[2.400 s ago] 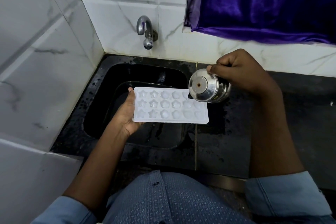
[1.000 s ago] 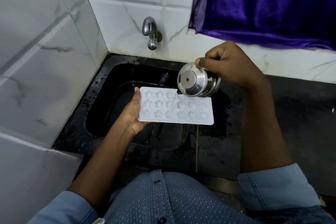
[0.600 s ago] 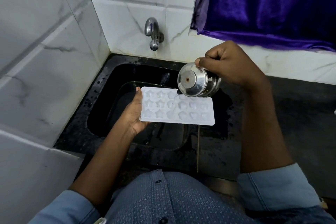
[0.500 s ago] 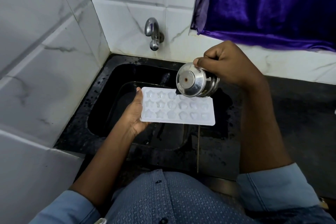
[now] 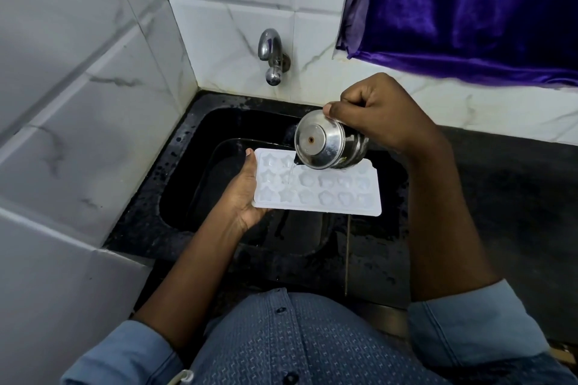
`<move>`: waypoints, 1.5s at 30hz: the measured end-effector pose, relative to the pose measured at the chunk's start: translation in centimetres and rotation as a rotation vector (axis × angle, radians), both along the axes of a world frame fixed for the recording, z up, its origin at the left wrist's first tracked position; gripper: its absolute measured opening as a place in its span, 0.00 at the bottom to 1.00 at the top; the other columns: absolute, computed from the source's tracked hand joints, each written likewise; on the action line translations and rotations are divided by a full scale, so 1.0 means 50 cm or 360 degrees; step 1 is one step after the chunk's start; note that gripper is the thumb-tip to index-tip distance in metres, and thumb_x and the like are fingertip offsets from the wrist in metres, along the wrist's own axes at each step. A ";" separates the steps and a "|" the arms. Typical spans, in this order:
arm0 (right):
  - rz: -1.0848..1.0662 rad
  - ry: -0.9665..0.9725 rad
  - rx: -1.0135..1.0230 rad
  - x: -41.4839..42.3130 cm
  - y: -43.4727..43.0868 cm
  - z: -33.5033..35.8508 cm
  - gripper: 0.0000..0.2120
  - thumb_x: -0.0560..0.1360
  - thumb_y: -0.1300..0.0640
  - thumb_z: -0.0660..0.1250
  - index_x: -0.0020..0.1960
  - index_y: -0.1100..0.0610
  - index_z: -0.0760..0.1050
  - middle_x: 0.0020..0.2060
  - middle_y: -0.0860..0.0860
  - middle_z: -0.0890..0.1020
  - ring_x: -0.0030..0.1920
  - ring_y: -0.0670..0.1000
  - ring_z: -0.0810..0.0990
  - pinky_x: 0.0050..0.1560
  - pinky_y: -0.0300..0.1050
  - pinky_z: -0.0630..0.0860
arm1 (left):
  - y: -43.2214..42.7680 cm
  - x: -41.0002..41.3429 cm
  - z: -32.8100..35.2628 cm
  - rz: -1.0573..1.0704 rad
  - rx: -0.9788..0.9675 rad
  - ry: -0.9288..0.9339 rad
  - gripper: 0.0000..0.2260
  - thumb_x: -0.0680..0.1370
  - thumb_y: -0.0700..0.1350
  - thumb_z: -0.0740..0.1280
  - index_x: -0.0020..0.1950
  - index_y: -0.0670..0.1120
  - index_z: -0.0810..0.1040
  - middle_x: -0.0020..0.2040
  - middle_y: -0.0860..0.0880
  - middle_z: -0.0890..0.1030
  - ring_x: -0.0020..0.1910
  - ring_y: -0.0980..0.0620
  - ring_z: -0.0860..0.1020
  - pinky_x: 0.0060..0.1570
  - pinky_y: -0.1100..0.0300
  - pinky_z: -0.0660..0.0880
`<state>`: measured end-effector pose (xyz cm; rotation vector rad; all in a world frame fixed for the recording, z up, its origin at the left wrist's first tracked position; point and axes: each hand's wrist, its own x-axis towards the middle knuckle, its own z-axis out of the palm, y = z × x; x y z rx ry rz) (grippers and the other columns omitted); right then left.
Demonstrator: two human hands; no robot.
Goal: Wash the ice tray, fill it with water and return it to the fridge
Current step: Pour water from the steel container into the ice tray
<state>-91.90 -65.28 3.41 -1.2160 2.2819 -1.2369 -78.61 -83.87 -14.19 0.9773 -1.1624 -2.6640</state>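
The left hand (image 5: pixel 247 197) holds the white ice tray (image 5: pixel 316 189) flat over the black sink (image 5: pixel 187 166). The right hand (image 5: pixel 381 112) grips a tipped steel cup (image 5: pixel 328 144), pouring water. Best to pour slowly and keep the tray level.

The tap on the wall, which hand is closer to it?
Right. The right hand tips the steel cup just below-right of the tap; the left hand is lower.

White marble-look tiles (image 5: pixel 78 109) cover the corner walls. A chrome tap (image 5: pixel 271 56) juts from the back wall above a black sink (image 5: pixel 187 172) sunk into a wet black desk (image 5: pixel 500 197). A purple curtain (image 5: pixel 469 9) hangs at upper right.
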 end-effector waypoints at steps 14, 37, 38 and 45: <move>-0.0026 0.0050 -0.0001 -0.002 -0.010 -0.006 0.27 0.78 0.52 0.72 0.28 0.58 0.61 0.25 0.51 0.62 0.27 0.48 0.61 0.31 0.44 0.61 | 0.001 0.004 0.006 0.0035 0.0013 -0.0026 0.36 0.84 0.70 0.51 0.73 0.44 0.79 0.65 0.40 0.85 0.62 0.41 0.85 0.58 0.44 0.81; 0.0008 0.0133 -0.0113 0.011 -0.051 -0.015 0.27 0.79 0.53 0.72 0.31 0.64 0.64 0.25 0.52 0.64 0.27 0.48 0.63 0.30 0.38 0.65 | 0.000 -0.001 -0.011 0.0031 0.0061 0.0064 0.33 0.83 0.70 0.53 0.55 0.50 0.90 0.64 0.42 0.86 0.61 0.41 0.86 0.51 0.45 0.86; 0.0007 0.0138 -0.0119 0.012 -0.052 -0.014 0.27 0.79 0.53 0.72 0.31 0.65 0.64 0.25 0.53 0.64 0.27 0.48 0.63 0.30 0.38 0.65 | 0.000 -0.001 -0.011 0.0032 0.0061 0.0064 0.33 0.83 0.70 0.53 0.55 0.50 0.91 0.64 0.42 0.86 0.60 0.42 0.86 0.50 0.45 0.86; -0.0002 0.0129 -0.0149 0.010 -0.057 -0.018 0.27 0.79 0.52 0.72 0.31 0.64 0.64 0.24 0.50 0.63 0.26 0.47 0.63 0.30 0.40 0.64 | 0.001 -0.002 -0.016 0.0034 0.0075 0.0058 0.32 0.83 0.70 0.54 0.55 0.50 0.91 0.64 0.41 0.86 0.61 0.42 0.86 0.50 0.45 0.85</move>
